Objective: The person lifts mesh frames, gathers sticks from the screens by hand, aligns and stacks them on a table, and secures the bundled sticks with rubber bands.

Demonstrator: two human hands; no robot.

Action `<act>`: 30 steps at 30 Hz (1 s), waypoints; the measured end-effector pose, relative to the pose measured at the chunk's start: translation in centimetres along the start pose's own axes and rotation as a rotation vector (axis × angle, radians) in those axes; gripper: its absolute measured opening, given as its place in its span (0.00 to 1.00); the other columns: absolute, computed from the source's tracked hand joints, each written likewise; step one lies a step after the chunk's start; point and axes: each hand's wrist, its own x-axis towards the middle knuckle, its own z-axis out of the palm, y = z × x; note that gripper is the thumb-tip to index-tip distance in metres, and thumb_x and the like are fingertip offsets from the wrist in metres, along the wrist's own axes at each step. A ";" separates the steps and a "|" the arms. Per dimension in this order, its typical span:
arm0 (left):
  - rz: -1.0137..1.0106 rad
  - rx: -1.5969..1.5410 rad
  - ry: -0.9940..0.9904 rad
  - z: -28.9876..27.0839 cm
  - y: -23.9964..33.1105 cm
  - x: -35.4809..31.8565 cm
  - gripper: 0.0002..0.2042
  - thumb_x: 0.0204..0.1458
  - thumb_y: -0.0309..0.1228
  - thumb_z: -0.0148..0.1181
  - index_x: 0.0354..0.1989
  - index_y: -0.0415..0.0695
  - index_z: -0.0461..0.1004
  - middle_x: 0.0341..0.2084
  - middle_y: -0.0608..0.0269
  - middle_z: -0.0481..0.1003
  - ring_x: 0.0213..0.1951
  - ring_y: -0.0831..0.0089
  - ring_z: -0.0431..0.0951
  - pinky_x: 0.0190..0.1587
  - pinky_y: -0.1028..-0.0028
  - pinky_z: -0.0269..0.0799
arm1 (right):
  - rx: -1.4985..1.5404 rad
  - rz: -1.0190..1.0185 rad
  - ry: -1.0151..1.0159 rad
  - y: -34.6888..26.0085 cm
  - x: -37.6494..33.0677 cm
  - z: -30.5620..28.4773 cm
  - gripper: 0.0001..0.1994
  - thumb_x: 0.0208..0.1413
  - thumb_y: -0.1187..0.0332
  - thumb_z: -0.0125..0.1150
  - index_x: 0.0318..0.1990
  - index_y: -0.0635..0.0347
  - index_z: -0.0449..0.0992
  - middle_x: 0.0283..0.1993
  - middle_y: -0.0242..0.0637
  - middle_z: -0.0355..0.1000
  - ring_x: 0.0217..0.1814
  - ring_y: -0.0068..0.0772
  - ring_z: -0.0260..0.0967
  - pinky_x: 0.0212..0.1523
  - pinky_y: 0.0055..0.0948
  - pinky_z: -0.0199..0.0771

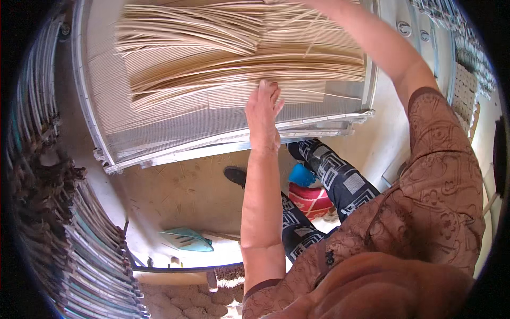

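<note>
Thin tan sticks (239, 74), much like incense sticks, lie in a long, loose pile across a framed mesh tray (175, 139). My left hand (263, 109) is over the tray's near half, its fingers slightly bent and apart. Its fingertips meet the near edge of that pile, and no stick shows in its grasp. Farther back lies a second thick bundle of sticks (186, 29), with looser ones fanned out to its right. At the top edge, my right hand (324, 4) reaches over these loose sticks. It is mostly cut off, so its fingers are hidden.
Stacked mesh frames (101, 255) stand along the left, and more racks (473, 53) are at the far right. Below the tray are a blue container (301, 175), a red patterned cloth (311, 201) and a teal dustpan-like piece (187, 239) on the floor.
</note>
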 end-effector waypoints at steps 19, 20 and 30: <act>0.001 -0.021 -0.050 3.2 -0.8 5.5 0.22 0.63 0.40 0.51 0.52 0.29 0.63 0.40 0.49 0.72 0.39 0.65 0.77 0.45 0.71 0.81 | 0.262 0.312 -0.394 -3.0 -16.5 -2.7 0.32 0.57 0.43 0.53 0.55 0.65 0.63 0.55 0.59 0.66 0.54 0.60 0.68 0.54 0.48 0.68; 0.019 -0.039 -0.083 2.5 -0.8 5.2 0.23 0.62 0.40 0.53 0.52 0.29 0.64 0.39 0.49 0.73 0.39 0.65 0.77 0.44 0.70 0.80 | 0.413 0.368 -0.383 -3.6 -16.6 -3.0 0.37 0.56 0.42 0.56 0.62 0.65 0.60 0.60 0.59 0.63 0.59 0.60 0.65 0.59 0.47 0.66; 0.861 1.809 -0.004 -5.1 1.9 -2.4 0.44 0.48 0.54 0.64 0.68 0.43 0.52 0.66 0.46 0.56 0.66 0.53 0.58 0.66 0.58 0.58 | -0.053 0.040 0.046 -5.9 -20.9 1.9 0.59 0.38 0.47 0.72 0.72 0.60 0.41 0.68 0.58 0.51 0.69 0.59 0.50 0.68 0.60 0.45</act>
